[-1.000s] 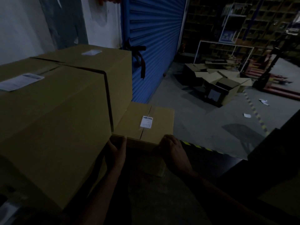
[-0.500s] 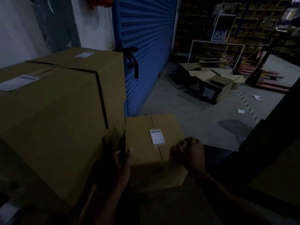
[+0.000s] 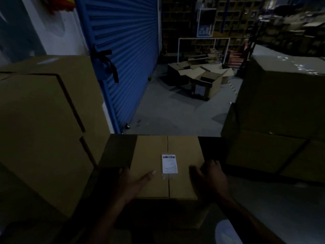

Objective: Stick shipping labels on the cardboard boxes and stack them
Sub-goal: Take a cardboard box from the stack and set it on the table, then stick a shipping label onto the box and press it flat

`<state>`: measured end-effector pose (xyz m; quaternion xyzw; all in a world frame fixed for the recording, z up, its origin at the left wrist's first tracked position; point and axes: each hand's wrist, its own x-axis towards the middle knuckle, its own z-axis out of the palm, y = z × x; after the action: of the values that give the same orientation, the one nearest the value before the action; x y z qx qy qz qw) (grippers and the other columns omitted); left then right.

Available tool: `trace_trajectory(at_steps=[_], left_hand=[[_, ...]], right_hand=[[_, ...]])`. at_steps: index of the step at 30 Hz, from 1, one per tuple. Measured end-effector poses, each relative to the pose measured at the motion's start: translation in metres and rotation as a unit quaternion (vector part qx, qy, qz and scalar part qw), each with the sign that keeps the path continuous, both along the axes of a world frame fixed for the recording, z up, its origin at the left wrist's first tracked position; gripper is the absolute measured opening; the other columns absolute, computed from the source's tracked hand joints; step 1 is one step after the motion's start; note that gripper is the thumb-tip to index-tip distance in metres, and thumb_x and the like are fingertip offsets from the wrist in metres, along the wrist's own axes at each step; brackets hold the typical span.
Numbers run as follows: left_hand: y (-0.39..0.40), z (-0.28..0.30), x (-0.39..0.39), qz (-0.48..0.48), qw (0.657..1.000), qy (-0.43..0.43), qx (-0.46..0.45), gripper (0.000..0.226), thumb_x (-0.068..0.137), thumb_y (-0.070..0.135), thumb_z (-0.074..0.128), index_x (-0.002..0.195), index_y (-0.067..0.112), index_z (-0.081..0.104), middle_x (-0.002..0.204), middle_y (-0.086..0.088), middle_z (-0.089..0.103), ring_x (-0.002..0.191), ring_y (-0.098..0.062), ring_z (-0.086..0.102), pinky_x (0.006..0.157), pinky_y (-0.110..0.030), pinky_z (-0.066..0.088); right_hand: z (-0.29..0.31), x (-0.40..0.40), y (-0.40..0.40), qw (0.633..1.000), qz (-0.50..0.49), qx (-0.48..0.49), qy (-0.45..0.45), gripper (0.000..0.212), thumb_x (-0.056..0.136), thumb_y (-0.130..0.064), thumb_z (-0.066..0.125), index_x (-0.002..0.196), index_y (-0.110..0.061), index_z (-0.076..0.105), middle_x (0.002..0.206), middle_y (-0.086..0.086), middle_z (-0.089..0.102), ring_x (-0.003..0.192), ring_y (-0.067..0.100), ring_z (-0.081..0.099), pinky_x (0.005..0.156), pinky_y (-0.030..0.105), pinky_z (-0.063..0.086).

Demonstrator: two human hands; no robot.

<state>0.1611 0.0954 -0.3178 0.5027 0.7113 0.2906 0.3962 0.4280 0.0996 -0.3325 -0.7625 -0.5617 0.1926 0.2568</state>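
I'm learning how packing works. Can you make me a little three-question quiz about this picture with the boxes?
1. True or false: the small box already has a shipping label on top.
2. Which hand lies flat on the box top: A) left hand B) right hand?
3. What colour is the roller door?

Key: 1 true. 2 A; the right hand's fingers curl at the box's right edge. 3 blue.
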Motion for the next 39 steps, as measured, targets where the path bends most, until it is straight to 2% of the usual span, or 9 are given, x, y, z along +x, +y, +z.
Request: trace_trajectory(at_steps=[3, 9, 15, 22, 25, 28, 32, 35, 39], left_hand=[[-0.012, -0.003, 0.034, -0.043, 0.998, 0.04, -0.003, 0.119, 0.036, 0.097, 0.064, 0.131, 0.026, 0.057, 0.137, -0.001, 0.053, 0.116, -0.023, 0.057, 0.099, -0.038, 0.049], [-0.03, -0.008, 0.122, -0.111, 0.99, 0.087, -0.024, 0.132, 0.033, 0.103, 0.057, 0.14, 0.026, 0.05, 0.149, -0.005, 0.042, 0.13, -0.028, 0.049, 0.106, -0.046, 0.044], [-0.054, -0.013, 0.209, -0.193, 0.976, 0.098, 0.013, 0.113, 0.042, 0.097, 0.063, 0.129, 0.025, 0.055, 0.128, 0.001, 0.057, 0.119, -0.023, 0.055, 0.099, -0.043, 0.049], [-0.071, -0.006, 0.298, -0.257, 0.96, 0.109, 0.011, 0.118, 0.045, 0.091, 0.067, 0.139, 0.023, 0.043, 0.14, -0.002, 0.048, 0.131, -0.026, 0.042, 0.104, -0.045, 0.043], [-0.067, -0.004, 0.322, -0.271, 0.954, 0.126, 0.006, 0.126, 0.047, 0.091, 0.067, 0.148, 0.022, 0.034, 0.148, -0.005, 0.042, 0.135, -0.029, 0.04, 0.107, -0.047, 0.041], [-0.066, -0.001, 0.336, -0.276, 0.947, 0.163, 0.027, 0.128, 0.06, 0.084, 0.069, 0.157, 0.019, 0.018, 0.158, -0.007, 0.03, 0.145, -0.032, 0.026, 0.115, -0.05, 0.029], [-0.068, 0.002, 0.343, -0.286, 0.939, 0.188, 0.035, 0.137, 0.055, 0.089, 0.067, 0.159, 0.023, 0.006, 0.162, -0.005, 0.021, 0.147, -0.031, 0.019, 0.117, -0.057, 0.022], [-0.07, 0.004, 0.348, -0.297, 0.934, 0.197, 0.041, 0.139, 0.055, 0.086, 0.07, 0.159, 0.024, 0.002, 0.163, -0.006, 0.017, 0.149, -0.031, 0.017, 0.118, -0.056, 0.021], [-0.071, 0.005, 0.348, -0.295, 0.934, 0.195, 0.051, 0.138, 0.054, 0.084, 0.073, 0.158, 0.026, 0.005, 0.162, -0.007, 0.021, 0.147, -0.031, 0.023, 0.116, -0.056, 0.025]], right_hand=[[0.004, 0.034, -0.039, 0.998, -0.057, 0.008, -0.003, 0.038, 0.086, -0.06, 0.055, 0.093, -0.024, 0.047, 0.103, -0.002, 0.045, 0.075, 0.01, 0.05, 0.066, 0.03, 0.047], [0.008, 0.115, -0.109, 0.991, -0.127, 0.031, -0.009, 0.04, 0.085, -0.06, 0.056, 0.096, -0.023, 0.044, 0.103, -0.002, 0.043, 0.072, 0.009, 0.047, 0.055, 0.025, 0.037], [0.0, 0.189, -0.163, 0.98, -0.197, 0.01, 0.001, 0.045, 0.083, -0.062, 0.058, 0.094, -0.02, 0.045, 0.101, -0.001, 0.042, 0.075, 0.01, 0.049, 0.057, 0.027, 0.041], [-0.019, 0.243, -0.222, 0.959, -0.28, 0.05, -0.019, 0.05, 0.082, -0.064, 0.057, 0.094, -0.016, 0.045, 0.096, 0.001, 0.045, 0.083, 0.02, 0.052, 0.07, 0.037, 0.05], [-0.024, 0.251, -0.233, 0.954, -0.295, 0.059, -0.02, 0.052, 0.08, -0.067, 0.054, 0.098, -0.02, 0.041, 0.098, -0.001, 0.043, 0.086, 0.017, 0.05, 0.07, 0.033, 0.047], [-0.018, 0.251, -0.236, 0.956, -0.267, 0.103, -0.07, 0.056, 0.081, -0.059, 0.059, 0.116, -0.019, 0.044, 0.114, -0.001, 0.042, 0.1, 0.016, 0.047, 0.077, 0.027, 0.042], [0.001, 0.256, -0.229, 0.968, -0.143, 0.154, -0.136, 0.044, 0.086, -0.037, 0.065, 0.124, -0.022, 0.049, 0.119, -0.002, 0.047, 0.107, 0.016, 0.046, 0.087, 0.032, 0.045], [0.007, 0.266, -0.211, 0.986, -0.046, 0.125, -0.098, 0.044, 0.086, -0.03, 0.065, 0.128, -0.02, 0.052, 0.123, -0.001, 0.05, 0.113, 0.015, 0.048, 0.095, 0.031, 0.043], [0.007, 0.271, -0.185, 0.989, -0.016, 0.127, -0.071, 0.04, 0.086, -0.03, 0.065, 0.123, -0.018, 0.056, 0.117, -0.001, 0.053, 0.107, 0.014, 0.046, 0.088, 0.025, 0.041]])
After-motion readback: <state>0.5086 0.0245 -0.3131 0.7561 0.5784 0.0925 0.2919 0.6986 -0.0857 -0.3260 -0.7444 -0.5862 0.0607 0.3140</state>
